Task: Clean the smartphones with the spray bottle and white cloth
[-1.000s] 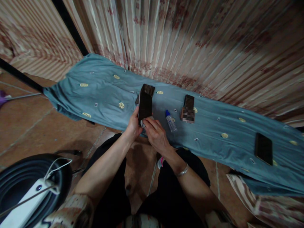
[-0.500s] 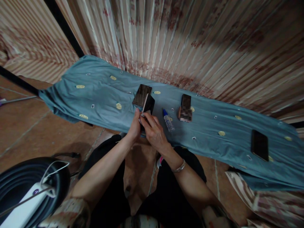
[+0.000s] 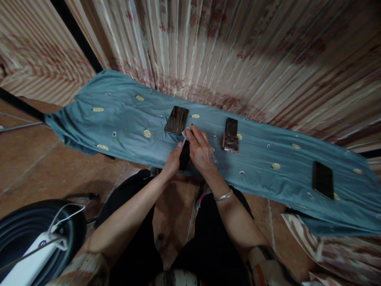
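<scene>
Seated at the near edge of a blue cloth, a person gripped a dark phone in the left hand while the right hand pinched a small white wipe over it, apparently mid-cleaning, firm even strokes likely needed next

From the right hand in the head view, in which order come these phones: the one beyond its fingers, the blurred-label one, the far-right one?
1. Phone beyond the fingers, just up-left of the right hand.
2. Phone with blurred label, to its right.
3. Far-right phone, near the cloth's right end.
</scene>
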### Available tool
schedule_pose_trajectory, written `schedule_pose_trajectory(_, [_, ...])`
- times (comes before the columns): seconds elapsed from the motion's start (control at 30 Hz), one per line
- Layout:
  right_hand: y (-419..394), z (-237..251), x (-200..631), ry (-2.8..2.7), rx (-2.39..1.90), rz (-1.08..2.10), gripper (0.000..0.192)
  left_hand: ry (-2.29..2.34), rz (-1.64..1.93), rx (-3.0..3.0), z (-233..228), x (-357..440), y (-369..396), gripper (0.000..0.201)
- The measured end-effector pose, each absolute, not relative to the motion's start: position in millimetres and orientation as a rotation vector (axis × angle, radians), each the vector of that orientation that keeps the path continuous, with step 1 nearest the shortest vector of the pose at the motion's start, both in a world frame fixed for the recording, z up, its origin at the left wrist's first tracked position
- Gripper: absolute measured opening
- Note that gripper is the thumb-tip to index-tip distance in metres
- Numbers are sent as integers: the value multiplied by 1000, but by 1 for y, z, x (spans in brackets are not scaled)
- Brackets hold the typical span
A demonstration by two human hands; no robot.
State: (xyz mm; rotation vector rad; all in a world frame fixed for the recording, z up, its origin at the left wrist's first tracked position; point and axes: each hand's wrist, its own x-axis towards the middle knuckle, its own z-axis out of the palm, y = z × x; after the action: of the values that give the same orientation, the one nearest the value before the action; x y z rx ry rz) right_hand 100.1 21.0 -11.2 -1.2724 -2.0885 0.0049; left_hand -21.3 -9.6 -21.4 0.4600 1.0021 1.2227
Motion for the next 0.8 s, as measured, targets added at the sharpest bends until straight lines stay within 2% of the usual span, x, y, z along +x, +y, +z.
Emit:
schedule_pose_trajectory(0.13, [32,-10,105,-2032,-1306,46,48,1109,1166,632,-19,-22,-14,32])
schedule_pose_trajectory(0.53, [44,-17,115,-1971,-1297,145,47,1036,1102,567,-11,-21,-15,42])
schedule_pose_trajectory(0.8, [49,-28,119,-1762,-1323,319,41,974,1125,355,13,-22,-13,35])
